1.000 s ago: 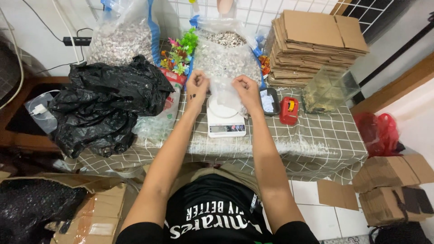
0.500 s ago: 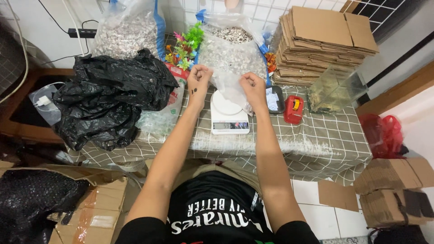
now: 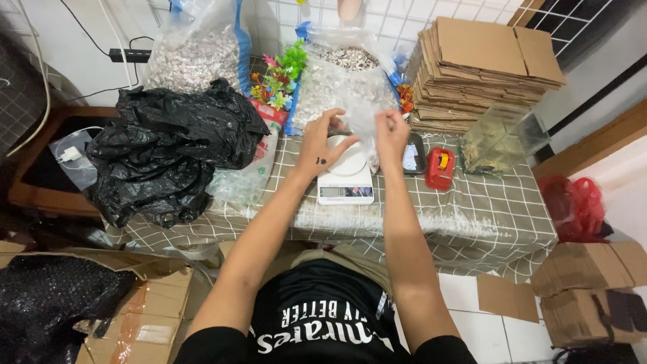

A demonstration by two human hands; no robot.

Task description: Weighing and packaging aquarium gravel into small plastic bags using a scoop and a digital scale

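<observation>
My left hand (image 3: 323, 143) and my right hand (image 3: 391, 135) both pinch a small clear plastic bag (image 3: 360, 114) held up between them above a white digital kitchen scale (image 3: 346, 176). The bag looks crumpled and see-through; what it contains I cannot tell. Just behind the hands stands a large clear sack of grey-white gravel (image 3: 340, 84), its top open. The scale rests on a checked grey tablecloth (image 3: 472, 216).
A heap of black plastic bags (image 3: 168, 145) fills the table's left. A second gravel sack (image 3: 195, 54), colourful plastic plants (image 3: 280, 74), a flat cardboard stack (image 3: 482, 71), a small glass tank (image 3: 502, 138) and a red tape dispenser (image 3: 439, 167) surround the scale. Cardboard boxes (image 3: 593, 296) sit on the floor.
Both hands lifted from the scale's pan and came closer together, raising the clear bag in front of the gravel sack.
</observation>
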